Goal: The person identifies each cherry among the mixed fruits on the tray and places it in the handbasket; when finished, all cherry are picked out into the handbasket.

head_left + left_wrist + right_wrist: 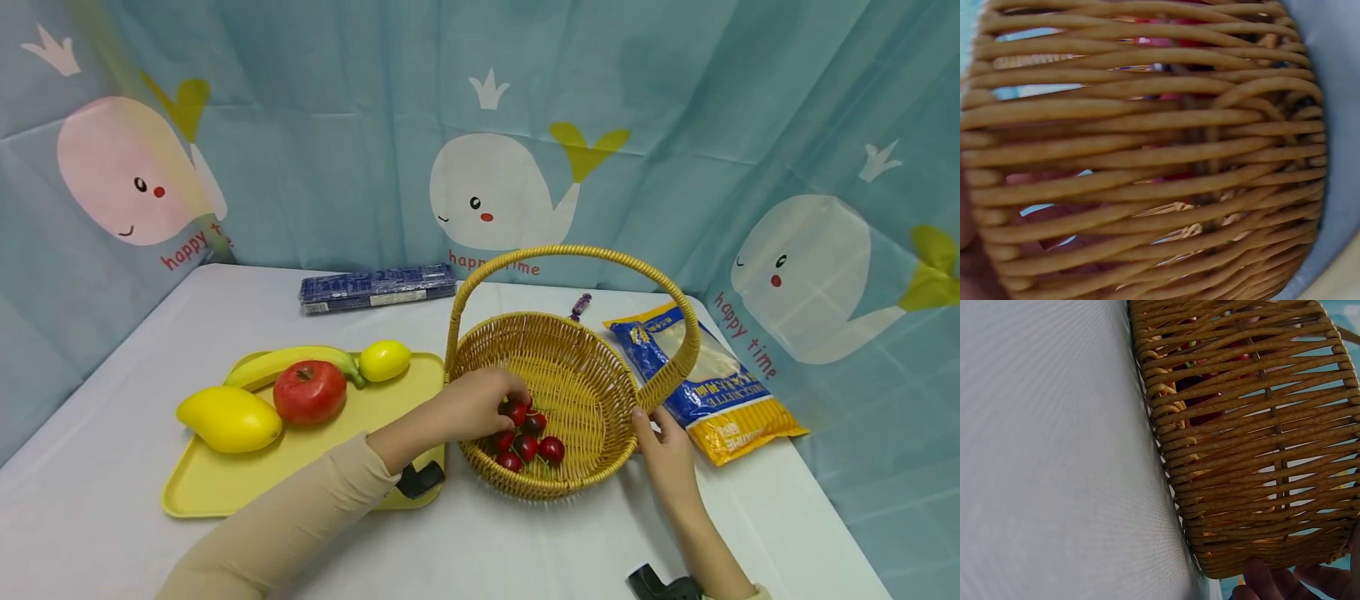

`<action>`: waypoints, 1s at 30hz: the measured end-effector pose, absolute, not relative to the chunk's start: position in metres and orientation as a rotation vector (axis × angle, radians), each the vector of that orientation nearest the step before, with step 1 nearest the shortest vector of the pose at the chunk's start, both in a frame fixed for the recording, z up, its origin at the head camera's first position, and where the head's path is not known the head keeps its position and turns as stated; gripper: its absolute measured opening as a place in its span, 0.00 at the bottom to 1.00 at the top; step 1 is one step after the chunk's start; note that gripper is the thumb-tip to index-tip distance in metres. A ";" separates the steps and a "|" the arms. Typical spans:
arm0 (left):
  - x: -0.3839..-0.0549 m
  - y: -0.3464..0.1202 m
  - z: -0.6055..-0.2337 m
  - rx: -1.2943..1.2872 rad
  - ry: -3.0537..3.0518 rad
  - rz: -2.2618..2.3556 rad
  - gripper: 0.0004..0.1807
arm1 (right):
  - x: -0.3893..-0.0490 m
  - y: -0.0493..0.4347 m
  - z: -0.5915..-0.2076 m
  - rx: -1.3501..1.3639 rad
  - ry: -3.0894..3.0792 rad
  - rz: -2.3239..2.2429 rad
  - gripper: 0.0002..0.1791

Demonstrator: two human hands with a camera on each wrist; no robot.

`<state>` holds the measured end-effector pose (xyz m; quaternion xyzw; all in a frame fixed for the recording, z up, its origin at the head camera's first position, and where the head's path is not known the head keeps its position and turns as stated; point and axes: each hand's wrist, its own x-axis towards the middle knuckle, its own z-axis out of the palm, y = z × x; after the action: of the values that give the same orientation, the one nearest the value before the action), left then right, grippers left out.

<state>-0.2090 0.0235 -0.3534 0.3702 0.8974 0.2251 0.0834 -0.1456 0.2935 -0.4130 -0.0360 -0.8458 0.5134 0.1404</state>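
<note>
A woven wicker basket (592, 379) with a tall arched handle stands on the white table, several dark red cherries (552, 450) grouped at the left of its floor. My left hand (480, 402) reaches over the left rim, fingers curled down around a cherry (517, 413) in the pile. At the right rim, below the handle's foot, my right hand (666, 457) grips the basket, thumb on top. Through the wicker wall (1116, 147) in the left wrist view, red patches show. The right wrist view has my right fingers (1263, 578) against the basket's side.
Left of the basket, a yellow tray (202, 492) bears a banana (285, 364), a lemon (385, 360), a mango (228, 419) and a pomegranate (310, 392). Behind are a blue packet (378, 287) and a purple wrapped candy (581, 306). A blue-yellow bag (712, 379) lies at right.
</note>
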 end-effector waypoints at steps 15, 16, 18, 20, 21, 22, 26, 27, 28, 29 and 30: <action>-0.210 0.033 -0.362 1.125 2.703 0.497 0.14 | -0.145 0.296 -0.411 -0.107 -2.457 1.492 0.21; -0.210 0.033 -0.362 1.121 2.704 0.498 0.14 | -0.145 0.296 -0.411 -0.105 -2.456 1.494 0.21; -0.208 0.032 -0.361 1.109 2.712 0.503 0.15 | -0.145 0.296 -0.410 -0.100 -2.459 1.493 0.21; -0.206 0.029 -0.360 1.099 2.727 0.513 0.15 | -0.144 0.297 -0.410 -0.094 -2.467 1.489 0.21; -0.205 0.028 -0.359 1.088 2.736 0.530 0.16 | -0.144 0.297 -0.410 -0.093 -2.472 1.484 0.21; -0.203 0.026 -0.358 1.079 2.748 0.547 0.16 | -0.144 0.297 -0.410 -0.091 -2.477 1.480 0.21; -0.193 0.014 -0.347 1.052 2.809 0.646 0.16 | -0.143 0.300 -0.410 -0.092 -2.498 1.469 0.21; -0.189 0.010 -0.344 1.045 2.828 0.667 0.16 | -0.143 0.301 -0.411 -0.097 -2.504 1.461 0.21; -0.186 0.005 -0.340 1.041 2.851 0.681 0.16 | -0.142 0.302 -0.410 -0.102 -2.508 1.457 0.21; -0.182 0.000 -0.337 1.038 2.878 0.694 0.16 | -0.142 0.303 -0.410 -0.109 -2.513 1.450 0.21; -0.179 -0.005 -0.334 1.033 2.911 0.700 0.17 | -0.141 0.304 -0.409 -0.115 -2.516 1.445 0.22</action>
<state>-0.1786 -0.0050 -0.3340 0.3262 0.9190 0.2210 -0.0129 -0.1415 0.3038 -0.4094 -0.0393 -0.8604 0.4941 0.1184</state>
